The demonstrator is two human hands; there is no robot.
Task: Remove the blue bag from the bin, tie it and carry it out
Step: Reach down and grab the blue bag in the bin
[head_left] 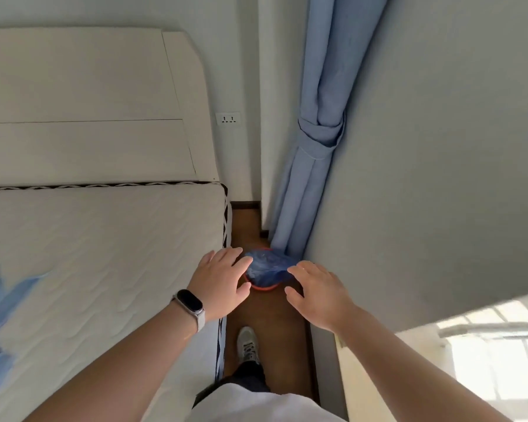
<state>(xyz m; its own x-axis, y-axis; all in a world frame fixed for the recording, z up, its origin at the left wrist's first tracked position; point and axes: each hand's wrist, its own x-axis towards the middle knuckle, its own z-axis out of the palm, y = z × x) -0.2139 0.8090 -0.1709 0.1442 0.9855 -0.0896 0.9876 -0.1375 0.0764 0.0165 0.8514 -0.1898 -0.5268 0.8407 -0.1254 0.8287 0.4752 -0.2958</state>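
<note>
A single head-worn wide-angle camera looks forward and steeply down a narrow floor strip [265,312]. The mattress [104,254] fills the frame's left; the wall [439,147] fills the right. Both forearms enter from the lower edge, close to the lens.

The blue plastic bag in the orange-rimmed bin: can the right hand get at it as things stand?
Probably yes. The right hand is open beside the blue plastic bag in the orange-rimmed bin, and nothing lies between them. The blue curtain hangs just behind, not across the path.
</note>
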